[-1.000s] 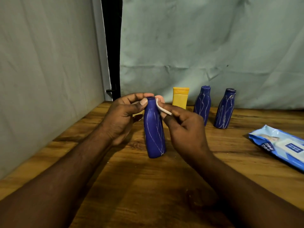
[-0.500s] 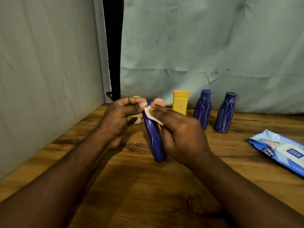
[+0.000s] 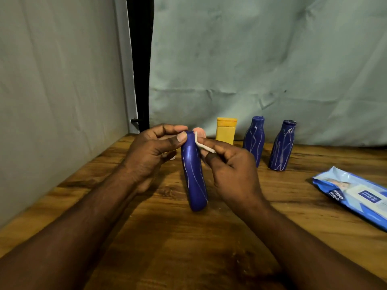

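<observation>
A blue bottle with pale streaks (image 3: pixel 193 176) stands tilted on the wooden table (image 3: pixel 188 248), its base on the wood. My left hand (image 3: pixel 150 153) pinches the bottle's top between thumb and fingers. My right hand (image 3: pixel 230 164) pinches a small white wipe (image 3: pixel 202 144) and holds it against the right side of the bottle's neck.
Two more blue bottles (image 3: pixel 254 139) (image 3: pixel 281 145) and a yellow bottle (image 3: pixel 226 130) stand at the back by the cloth backdrop. A pink object (image 3: pixel 200 131) shows behind the held bottle. A blue wipes pack (image 3: pixel 354 195) lies at the right edge.
My right hand has moved the wipe over the bottle's neck, and the bottle has tilted to and fro under my left hand. The camera has shifted slightly.
</observation>
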